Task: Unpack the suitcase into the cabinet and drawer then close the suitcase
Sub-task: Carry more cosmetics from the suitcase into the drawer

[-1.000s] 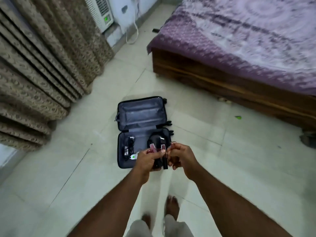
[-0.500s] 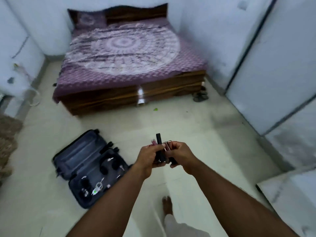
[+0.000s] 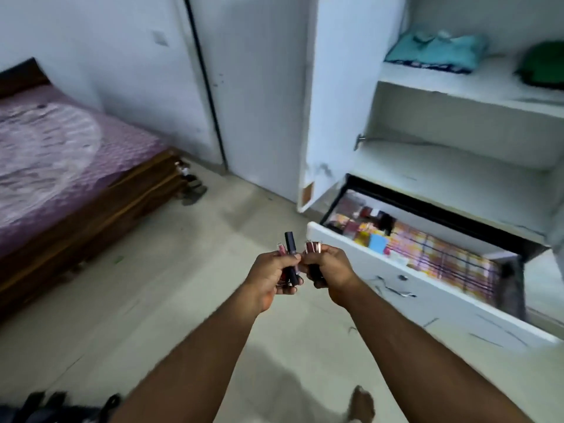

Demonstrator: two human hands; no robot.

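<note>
**Now: small tubes carried toward the drawer**

Slim cosmetic tubes (image 3: 290, 257) are gripped in the left hand (image 3: 268, 277) and right hand (image 3: 331, 270), near the open drawer (image 3: 396, 279). They are judged light, rigid, slippery; mid-barrel holds are advised.

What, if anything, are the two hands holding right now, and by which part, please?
Both grip small cosmetic tubes by their lower bodies: the left hand a dark tube and pink one, the right hand rose-gold-capped tubes.
</note>
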